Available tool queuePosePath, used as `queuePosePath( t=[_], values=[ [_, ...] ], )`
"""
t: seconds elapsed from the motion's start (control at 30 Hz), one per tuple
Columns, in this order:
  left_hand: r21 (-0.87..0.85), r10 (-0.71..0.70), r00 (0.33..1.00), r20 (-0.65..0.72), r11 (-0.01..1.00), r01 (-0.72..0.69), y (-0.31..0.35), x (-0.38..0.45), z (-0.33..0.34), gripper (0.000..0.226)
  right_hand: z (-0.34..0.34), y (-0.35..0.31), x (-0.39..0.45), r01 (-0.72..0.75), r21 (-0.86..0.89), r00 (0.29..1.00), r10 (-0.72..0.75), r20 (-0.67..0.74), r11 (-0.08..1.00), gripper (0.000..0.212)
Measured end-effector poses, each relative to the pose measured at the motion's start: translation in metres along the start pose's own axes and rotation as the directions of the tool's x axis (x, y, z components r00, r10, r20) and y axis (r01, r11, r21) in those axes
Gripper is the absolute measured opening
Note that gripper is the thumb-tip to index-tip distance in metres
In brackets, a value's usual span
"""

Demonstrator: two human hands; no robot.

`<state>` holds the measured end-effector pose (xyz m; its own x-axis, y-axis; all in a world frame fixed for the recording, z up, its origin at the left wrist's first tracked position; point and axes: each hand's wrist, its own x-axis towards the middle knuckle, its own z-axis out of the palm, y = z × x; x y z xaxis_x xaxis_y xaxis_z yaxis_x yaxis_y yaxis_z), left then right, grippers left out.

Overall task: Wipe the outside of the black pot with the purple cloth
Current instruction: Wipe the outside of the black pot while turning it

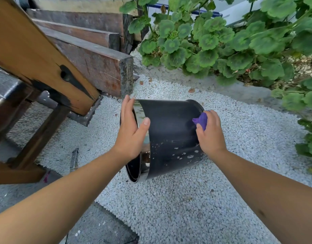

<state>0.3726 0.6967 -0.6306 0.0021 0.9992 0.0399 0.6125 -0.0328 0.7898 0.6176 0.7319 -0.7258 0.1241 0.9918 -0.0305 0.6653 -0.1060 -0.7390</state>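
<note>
— Presently, status?
— Black pot (169,138) lies on its side on white gravel (187,199). Left hand (132,132) steadies the rim, fingers straight; right hand (210,132) grips the bunched purple cloth (202,118) against the wall.
— Step?
— Wiping in hand. Pale specks remain low; judged next: sweep downward there.

Matt black pot (169,138) with shiny metal rim, soft purple cloth (202,120), rough white gravel (187,199), weathered wooden beams (91,57)

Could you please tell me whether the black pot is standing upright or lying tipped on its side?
Tipped on its side: the black pot lies on the white gravel, its open rim facing left.
</note>
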Motion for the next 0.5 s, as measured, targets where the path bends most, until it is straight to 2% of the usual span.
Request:
queuePosePath(
  t=[0.07,0.13,0.17,0.27,0.33,0.43,0.5],
  values=[
    [-0.081,0.032,0.995,0.091,0.996,-0.025,-0.004,-0.024,0.006,0.078,-0.002,0.002,0.005,-0.018,0.049,1.0,0.019,-0.011,0.999,0.041],
    [-0.145,0.054,0.97,0.238,0.989,-0.02,-0.004,-0.043,0.016,0.081,-0.004,0.006,0.01,-0.084,0.094,0.995,0.088,-0.045,0.992,0.043],
    [-0.141,0.07,0.963,0.262,0.989,-0.034,-0.002,-0.047,0.021,0.082,-0.005,0.007,0.012,-0.13,0.12,0.988,0.139,-0.062,0.984,0.045],
    [-0.201,0.049,0.976,0.213,0.98,-0.005,0.015,-0.037,0.023,0.082,-0.01,0.005,0.017,-0.266,0.2,0.957,0.284,-0.065,0.943,0.054],
    [-0.202,-0.031,0.987,0.16,0.977,0.063,0.028,-0.021,0.015,0.08,-0.011,0.001,0.022,-0.288,0.199,0.953,0.3,-0.033,0.937,0.056],
    [-0.056,-0.107,0.975,0.193,0.991,0.12,0.039,0.003,-0.001,0.079,-0.004,-0.004,0.021,-0.295,0.17,0.955,0.291,0.053,0.94,0.053],
    [0.009,-0.14,0.96,0.242,0.99,0.142,0.044,0.011,-0.007,0.078,0.008,-0.005,0.017,-0.365,0.168,0.93,0.35,0.113,0.916,0.049]
  ],
)
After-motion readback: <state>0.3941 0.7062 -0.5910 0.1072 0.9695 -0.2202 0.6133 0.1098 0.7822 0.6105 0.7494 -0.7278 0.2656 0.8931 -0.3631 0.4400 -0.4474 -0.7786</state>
